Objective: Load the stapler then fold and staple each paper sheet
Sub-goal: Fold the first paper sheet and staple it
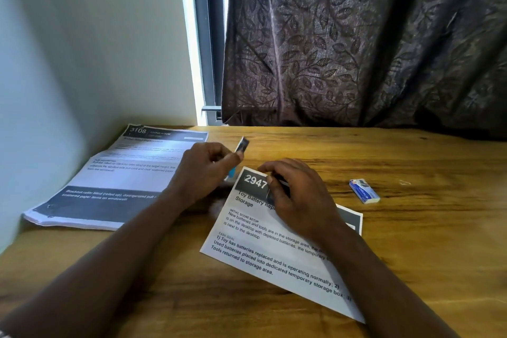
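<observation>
"Brown wooden table [411, 162] held what?"
"A white folded paper sheet [274, 255]. My right hand [296, 189] pinched its top edge. My left hand [203, 170] pinched the small blue-and-silver stapler [242, 144] just beside it. Keeping the edges even seemed best."

The table [411, 241] is honey-brown wood with darker grain streaks. At 12 o'clock the curtain [356, 35] is dark purplish-brown with a leaf-and-vine pattern. The centre sheet [274, 255] is white with black print and a dark grey band bearing a white 2947. The stack of sheets [109, 186] at 9 o'clock matches, numbered 3108. The staple box [364, 191] at 3 o'clock is white and blue. The stapler [242, 145] shows light blue and silver-grey.
</observation>
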`<state>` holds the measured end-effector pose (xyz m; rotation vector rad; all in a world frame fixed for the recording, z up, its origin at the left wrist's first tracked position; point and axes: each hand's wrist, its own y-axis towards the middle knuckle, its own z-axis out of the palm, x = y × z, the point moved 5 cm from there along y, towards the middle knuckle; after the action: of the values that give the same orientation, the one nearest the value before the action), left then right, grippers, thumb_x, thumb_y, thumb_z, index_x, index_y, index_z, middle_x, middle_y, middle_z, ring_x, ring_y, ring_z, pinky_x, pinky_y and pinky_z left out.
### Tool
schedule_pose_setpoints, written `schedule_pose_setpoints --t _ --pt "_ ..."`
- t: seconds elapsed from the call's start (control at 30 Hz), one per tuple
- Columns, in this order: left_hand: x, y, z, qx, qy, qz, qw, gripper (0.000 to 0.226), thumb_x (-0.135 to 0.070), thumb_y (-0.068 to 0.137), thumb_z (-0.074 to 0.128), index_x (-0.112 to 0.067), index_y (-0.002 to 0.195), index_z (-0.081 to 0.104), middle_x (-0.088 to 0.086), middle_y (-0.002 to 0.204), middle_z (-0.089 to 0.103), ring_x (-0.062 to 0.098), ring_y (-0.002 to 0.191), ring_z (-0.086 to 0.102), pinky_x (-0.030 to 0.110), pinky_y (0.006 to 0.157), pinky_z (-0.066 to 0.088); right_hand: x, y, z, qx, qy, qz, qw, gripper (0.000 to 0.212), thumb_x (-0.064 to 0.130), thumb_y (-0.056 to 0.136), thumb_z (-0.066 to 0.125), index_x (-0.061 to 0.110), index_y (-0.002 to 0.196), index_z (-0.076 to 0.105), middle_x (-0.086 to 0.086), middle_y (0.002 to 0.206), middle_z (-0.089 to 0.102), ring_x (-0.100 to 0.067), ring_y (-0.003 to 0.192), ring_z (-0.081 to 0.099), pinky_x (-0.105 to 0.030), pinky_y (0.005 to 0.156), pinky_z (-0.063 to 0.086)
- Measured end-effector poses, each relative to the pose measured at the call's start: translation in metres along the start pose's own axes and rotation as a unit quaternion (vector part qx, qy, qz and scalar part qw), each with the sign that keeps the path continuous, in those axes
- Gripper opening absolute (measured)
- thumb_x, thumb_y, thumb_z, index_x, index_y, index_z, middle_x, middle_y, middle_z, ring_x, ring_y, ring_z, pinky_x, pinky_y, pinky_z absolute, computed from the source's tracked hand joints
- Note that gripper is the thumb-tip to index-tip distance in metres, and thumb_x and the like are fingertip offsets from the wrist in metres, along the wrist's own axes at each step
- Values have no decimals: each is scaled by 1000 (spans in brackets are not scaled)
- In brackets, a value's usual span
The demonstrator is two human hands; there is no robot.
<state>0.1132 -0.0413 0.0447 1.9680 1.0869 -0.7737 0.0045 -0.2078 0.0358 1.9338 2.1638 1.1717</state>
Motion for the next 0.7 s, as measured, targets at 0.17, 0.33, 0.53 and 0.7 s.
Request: schedule_pose_setpoints --t 0.17,0.33,0.53,0.7 --pt "-18 -15 6 -13 272 74 960 29 -58 87 62 -30 89 67 -14 85 67 10 75 61 23 56 36 -14 3 -14 -21 -29 40 999 34 21 105 46 20 137 58 3 123 63 -11 108 57 -35 93 49" --pt "-15 -16 13 40 328 69 941 45 -74 83 46 -36 95 69 -17 94 64 11 87 63 27 62 36 -19 0 -29 -33 -67 35 997 38 19 103 47 22 140 54 1 123 62 -17 103 61 -40 89 51" --pt "-33 -26 5 93 73 74 990 63 -74 92 40 -25 105 77 -13 106 74 6 91 67 30 71 51 -8 -3 -46 -87 -63 8 994 37 21 101 45 21 137 55 -1 122 63 -21 98 62 -40 85 51" --pt "-56 -42 10 159 -93 52 981 9 -11 94 69 -4 95 74 -1 97 81 17 86 78 25 66 60 6 -19 -68 -206 -74 6 976 37 27 102 49 20 138 53 -2 118 62 -19 108 55 -46 98 43"
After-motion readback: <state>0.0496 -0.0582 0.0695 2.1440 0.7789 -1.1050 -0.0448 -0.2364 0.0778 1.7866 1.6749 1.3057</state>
